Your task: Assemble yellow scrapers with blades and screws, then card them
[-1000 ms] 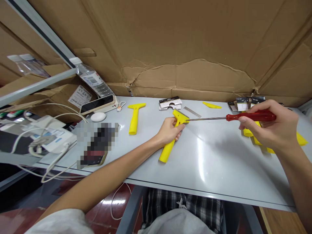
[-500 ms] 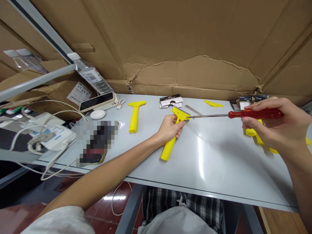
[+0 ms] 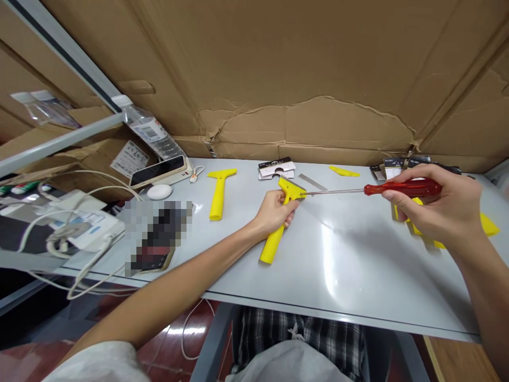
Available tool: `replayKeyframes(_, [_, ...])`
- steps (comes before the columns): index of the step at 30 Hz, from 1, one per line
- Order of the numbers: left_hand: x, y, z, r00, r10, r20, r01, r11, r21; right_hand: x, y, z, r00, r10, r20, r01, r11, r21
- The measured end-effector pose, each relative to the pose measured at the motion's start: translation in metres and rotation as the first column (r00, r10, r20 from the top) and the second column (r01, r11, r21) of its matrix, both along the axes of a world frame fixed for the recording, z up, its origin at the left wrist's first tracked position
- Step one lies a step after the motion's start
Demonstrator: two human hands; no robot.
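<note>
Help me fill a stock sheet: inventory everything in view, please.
Screwdriver: one, red-handled, centre-right
Scrapers: two, yellow, centre and centre-left
Half-hidden parts: several, yellow, right
Plastic piece: one, yellow, rear
Metal strip: one, silver, centre
Printed cards: several, black and white, rear
Smartphones: two, dark-screened, left
Oval object: one, white, left
Bottles: three, clear, rear left
Cables: several, white, left
Cardboard: several, brown, rear and left
Metal frame: one, grey, left
Table: one, pale grey, centre
Left hand: one, bare, on scraper
Right hand: one, bare, on screwdriver
</note>
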State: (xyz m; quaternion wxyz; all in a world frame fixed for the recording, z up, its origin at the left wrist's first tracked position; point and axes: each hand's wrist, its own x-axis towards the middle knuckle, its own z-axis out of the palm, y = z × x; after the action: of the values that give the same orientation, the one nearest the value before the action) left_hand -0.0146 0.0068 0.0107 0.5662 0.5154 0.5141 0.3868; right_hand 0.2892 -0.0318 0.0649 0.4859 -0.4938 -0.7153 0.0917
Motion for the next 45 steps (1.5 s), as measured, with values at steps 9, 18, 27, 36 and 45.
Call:
replayKeyframes(9, [-0.004,0.01,0.002,0.966,0.073,0.248,-0.052,0.995,-0.089,0.03,0.018,-0.008,0.897,0.036,0.44,0.075,0.969,-0.234])
replayKeyframes(18, [-0.008,0.009,0.008,0.953,0.033,0.302,0.002,0.993,-0.117,0.031,0.036,-0.031,0.807,-0.125,0.577,0.24,0.962,-0.127])
replayKeyframes(27, [-0.009,0.011,0.008,0.956,-0.041,0.291,0.078,0.99,-0.116,0.004,0.033,-0.067,0.746,-0.14,0.652,0.296,0.945,-0.136])
replayKeyframes(36, [-0.011,0.01,0.005,0.938,-0.099,0.332,0.145,0.983,-0.116,-0.006,0.033,-0.072,0.639,-0.173,0.749,0.292,0.956,-0.028])
replayKeyframes(45, [-0.009,0.008,0.007,0.925,-0.068,0.374,0.125,0.983,-0.131,-0.055,0.03,-0.067,0.599,-0.17,0.782,0.106,0.985,0.133])
